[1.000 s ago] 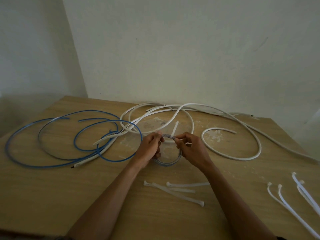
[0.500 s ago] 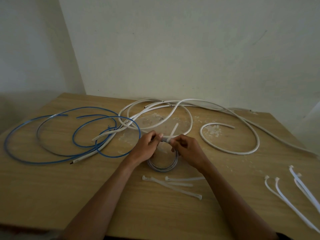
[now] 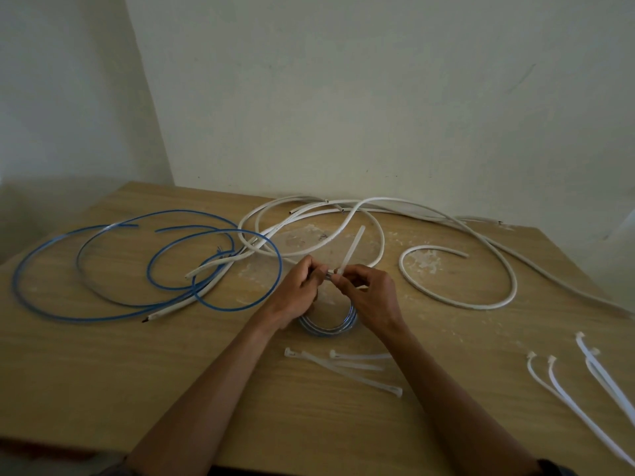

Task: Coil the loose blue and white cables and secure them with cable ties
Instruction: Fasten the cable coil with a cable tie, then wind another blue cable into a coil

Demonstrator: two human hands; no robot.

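Note:
A small coiled blue cable rests on the wooden table between my hands, its top lifted. My left hand pinches the coil's top. My right hand grips the white cable tie wrapped around the coil there; the tie's tail sticks up and away. Loose blue cables lie in wide loops at the left. Loose white cables sprawl across the back and right. Three spare cable ties lie just in front of the coil.
Several more white cable ties lie at the table's right front corner. A pale wall stands right behind the table's far edge. White scuff marks spot the tabletop around the white cables.
The tie's tail now sticks out longer and higher above my fingers. Both hands stay at the coil's top. The camera has tilted slightly.

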